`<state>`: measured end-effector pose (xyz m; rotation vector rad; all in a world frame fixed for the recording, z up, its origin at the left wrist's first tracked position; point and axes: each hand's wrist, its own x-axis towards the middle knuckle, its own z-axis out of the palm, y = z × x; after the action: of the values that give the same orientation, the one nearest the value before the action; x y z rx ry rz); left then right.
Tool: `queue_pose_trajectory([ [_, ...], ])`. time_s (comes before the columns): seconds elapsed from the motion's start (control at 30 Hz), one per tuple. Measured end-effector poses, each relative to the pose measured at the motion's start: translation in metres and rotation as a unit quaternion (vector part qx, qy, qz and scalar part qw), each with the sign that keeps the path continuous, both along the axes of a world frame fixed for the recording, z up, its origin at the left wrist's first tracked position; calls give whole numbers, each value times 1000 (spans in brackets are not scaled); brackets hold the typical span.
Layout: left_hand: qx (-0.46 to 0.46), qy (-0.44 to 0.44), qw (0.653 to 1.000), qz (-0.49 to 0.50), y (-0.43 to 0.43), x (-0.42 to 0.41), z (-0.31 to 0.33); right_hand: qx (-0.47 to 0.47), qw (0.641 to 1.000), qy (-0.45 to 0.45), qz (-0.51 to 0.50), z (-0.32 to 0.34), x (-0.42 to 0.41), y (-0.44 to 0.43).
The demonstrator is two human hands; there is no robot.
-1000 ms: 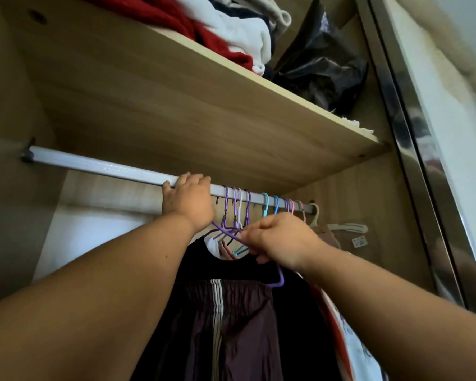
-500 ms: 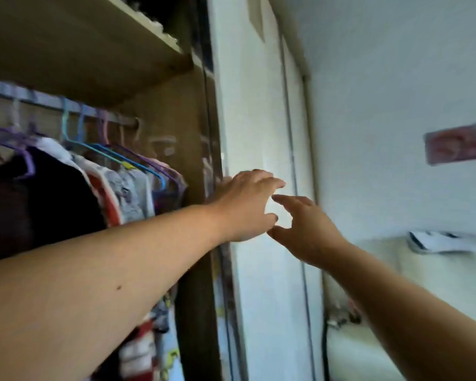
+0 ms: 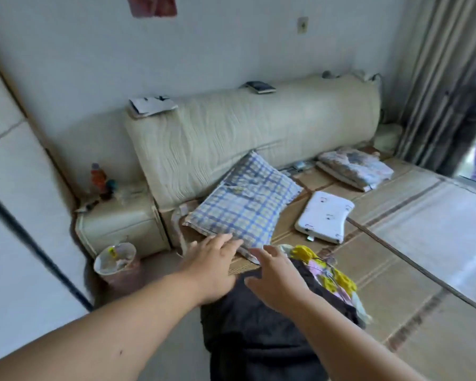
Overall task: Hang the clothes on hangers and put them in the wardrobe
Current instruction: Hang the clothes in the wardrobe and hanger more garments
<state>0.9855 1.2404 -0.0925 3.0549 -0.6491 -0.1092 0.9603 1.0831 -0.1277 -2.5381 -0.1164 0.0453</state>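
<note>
Nearest to me, a dark garment (image 3: 259, 325) lies bunched on the near edge of the bed (image 3: 396, 284). Its long axis runs from the bottom of my view away towards the headboard (image 3: 245, 133), with its far end pointing at the checked pillow (image 3: 245, 204). Tucked against its right side is a yellow and pink floral garment (image 3: 330, 273), stretched on a diagonal from far left to near right.

Both of my hands are reached out over the far end of the dark garment. The left hand (image 3: 212, 268) is spread flat, fingers straight and parted, with nothing in it, and its fingertips are just short of the pillow's near corner. The right hand (image 3: 278, 281) is likewise spread wide and grips nothing, palm down above the dark cloth. Motion blur keeps me from telling whether either palm touches the fabric.

Left of the bed, a small bin (image 3: 116, 259) sits on the floor in front of a cream nightstand (image 3: 121, 224) that carries a bottle (image 3: 98, 177). Farther along the mat lie a white pad (image 3: 324, 215) and a folded blanket (image 3: 355, 167). A curtain (image 3: 437, 78) hangs at far right, and white wardrobe doors (image 3: 11, 215) fill the left edge.
</note>
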Motion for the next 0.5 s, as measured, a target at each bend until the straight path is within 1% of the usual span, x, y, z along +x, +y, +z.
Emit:
queue_pose_trajectory([
  [0.13, -9, 81, 995, -52, -91, 11, -80, -3, 992, 86, -94, -74, -18, -95],
  [0.23, -15, 141, 988, -55, -138, 21, -134, 0, 979, 127, -161, -125, -27, -153],
  [0.37, 0, 180, 982, -52, -185, 41, -203, 18, 959, 174, -225, -193, -21, -220],
  [0.5, 20, 200, 979, -34, -217, 70, -263, 22, 949, 193, -246, -255, 10, -268],
])
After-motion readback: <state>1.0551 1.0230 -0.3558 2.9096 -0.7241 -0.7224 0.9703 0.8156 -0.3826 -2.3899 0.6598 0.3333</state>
